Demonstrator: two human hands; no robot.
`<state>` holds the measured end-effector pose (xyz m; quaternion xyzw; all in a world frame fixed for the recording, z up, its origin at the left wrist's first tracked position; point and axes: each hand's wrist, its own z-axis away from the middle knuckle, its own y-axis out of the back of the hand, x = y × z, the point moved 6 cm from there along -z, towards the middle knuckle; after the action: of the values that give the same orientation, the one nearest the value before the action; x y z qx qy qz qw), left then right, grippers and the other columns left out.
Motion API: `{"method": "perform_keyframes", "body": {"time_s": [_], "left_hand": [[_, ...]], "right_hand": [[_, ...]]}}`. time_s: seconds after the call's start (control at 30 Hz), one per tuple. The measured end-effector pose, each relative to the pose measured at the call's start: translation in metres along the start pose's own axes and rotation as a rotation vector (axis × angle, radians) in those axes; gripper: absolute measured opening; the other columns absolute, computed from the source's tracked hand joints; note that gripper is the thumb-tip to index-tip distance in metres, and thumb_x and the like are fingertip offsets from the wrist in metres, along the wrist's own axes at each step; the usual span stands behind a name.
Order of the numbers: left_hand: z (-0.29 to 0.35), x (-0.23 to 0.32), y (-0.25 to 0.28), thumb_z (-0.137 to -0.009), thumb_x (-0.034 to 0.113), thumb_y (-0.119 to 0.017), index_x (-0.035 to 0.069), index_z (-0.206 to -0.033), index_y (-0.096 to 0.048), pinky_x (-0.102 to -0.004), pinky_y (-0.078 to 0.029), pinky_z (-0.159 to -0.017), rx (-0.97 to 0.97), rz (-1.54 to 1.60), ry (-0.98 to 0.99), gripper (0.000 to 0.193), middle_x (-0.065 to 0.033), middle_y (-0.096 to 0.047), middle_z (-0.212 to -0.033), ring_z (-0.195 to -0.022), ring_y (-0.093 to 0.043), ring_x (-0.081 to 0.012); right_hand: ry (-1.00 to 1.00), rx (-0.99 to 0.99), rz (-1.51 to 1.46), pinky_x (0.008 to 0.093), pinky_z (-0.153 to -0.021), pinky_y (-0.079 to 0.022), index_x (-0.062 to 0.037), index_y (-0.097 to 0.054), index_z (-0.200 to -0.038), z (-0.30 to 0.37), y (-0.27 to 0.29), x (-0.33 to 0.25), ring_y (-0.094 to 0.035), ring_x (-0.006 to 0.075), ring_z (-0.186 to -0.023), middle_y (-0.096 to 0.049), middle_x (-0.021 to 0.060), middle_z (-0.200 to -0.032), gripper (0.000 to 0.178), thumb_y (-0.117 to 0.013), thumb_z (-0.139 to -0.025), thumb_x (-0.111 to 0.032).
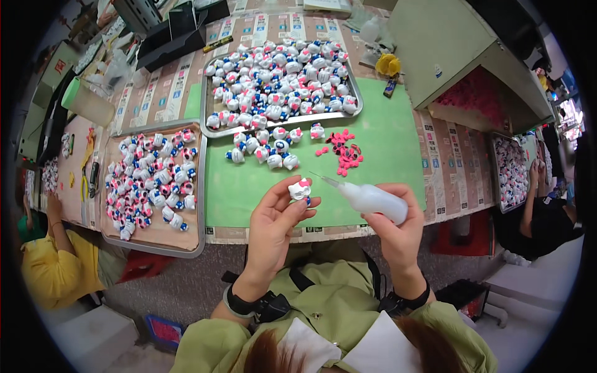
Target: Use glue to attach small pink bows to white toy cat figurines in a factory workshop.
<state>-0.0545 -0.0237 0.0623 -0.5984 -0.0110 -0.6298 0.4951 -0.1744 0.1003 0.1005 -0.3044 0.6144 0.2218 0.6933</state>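
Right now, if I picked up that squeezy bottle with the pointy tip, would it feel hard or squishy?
Probably squishy: the white squeeze bottle looks like thin, cloudy plastic, and the right hand wraps around it easily. It is likely light, since that hand holds it tilted in the air. Laid on the green mat, its round body might roll.

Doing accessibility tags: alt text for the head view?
Seen from above, a person's left hand holds a small white figurine while the right hand aims a white squeeze bottle at it. On the green mat lie loose figurines, pink bows and two trays of figurines.
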Motion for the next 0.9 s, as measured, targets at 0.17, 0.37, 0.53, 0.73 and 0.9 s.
{"method": "perform_keyframes", "body": {"time_s": [0.17,0.37,0.53,0.73,0.9], "left_hand": [[0.002,-0.002,0.000,-0.082,0.003,-0.047,0.001,-0.117,-0.037,-0.0265,-0.047,-0.074,-0.005,0.017,0.000,0.036,-0.0130,-0.051,-0.105,-0.088,-0.056,-0.0186],[0.002,-0.007,-0.001,-0.082,0.004,-0.048,0.001,-0.115,-0.038,-0.0266,-0.046,-0.074,-0.020,0.051,0.023,0.035,-0.0131,-0.051,-0.104,-0.084,-0.056,-0.0159],[0.004,-0.007,-0.001,-0.080,0.002,-0.051,-0.001,-0.114,-0.041,-0.0265,-0.045,-0.073,-0.011,0.107,0.038,0.035,-0.0079,-0.051,-0.099,-0.085,-0.055,-0.0161],[0.004,-0.008,-0.001,-0.080,0.002,-0.051,0.000,-0.113,-0.041,-0.0266,-0.045,-0.074,-0.029,0.107,0.039,0.035,-0.0079,-0.051,-0.100,-0.085,-0.055,-0.0159],[0.004,-0.008,-0.003,-0.080,0.003,-0.051,0.000,-0.113,-0.041,-0.0268,-0.045,-0.074,-0.026,0.111,0.044,0.035,-0.0078,-0.051,-0.100,-0.085,-0.055,-0.0159]], "right_hand": [[0.288,-0.006,0.015,0.0252,-0.070,-0.042,-0.0014,-0.047,-0.095,0.002,-0.007,-0.020,-0.051,0.0141,-0.079,-0.052,0.0086,-0.090,0.038,-0.069,-0.064,0.001],[0.528,-0.086,0.216,0.0271,-0.068,-0.042,-0.0025,-0.048,-0.094,0.010,-0.010,-0.033,-0.051,0.0167,-0.076,-0.052,0.0090,-0.085,0.045,-0.075,-0.059,-0.006],[0.590,-0.090,0.297,0.0256,-0.059,-0.040,-0.0040,-0.049,-0.093,0.011,-0.015,-0.033,-0.050,0.0151,-0.069,-0.053,0.0061,-0.078,0.047,-0.078,-0.055,-0.008],[0.607,-0.074,0.345,0.0253,-0.056,-0.039,-0.0039,-0.051,-0.091,0.011,-0.016,-0.032,-0.049,0.0147,-0.063,-0.054,0.0063,-0.075,0.046,-0.078,-0.054,-0.008],[0.632,-0.070,0.368,0.0246,-0.054,-0.039,-0.0038,-0.052,-0.090,0.010,-0.016,-0.033,-0.050,0.0149,-0.061,-0.054,0.0067,-0.073,0.046,-0.079,-0.054,-0.009]]}}
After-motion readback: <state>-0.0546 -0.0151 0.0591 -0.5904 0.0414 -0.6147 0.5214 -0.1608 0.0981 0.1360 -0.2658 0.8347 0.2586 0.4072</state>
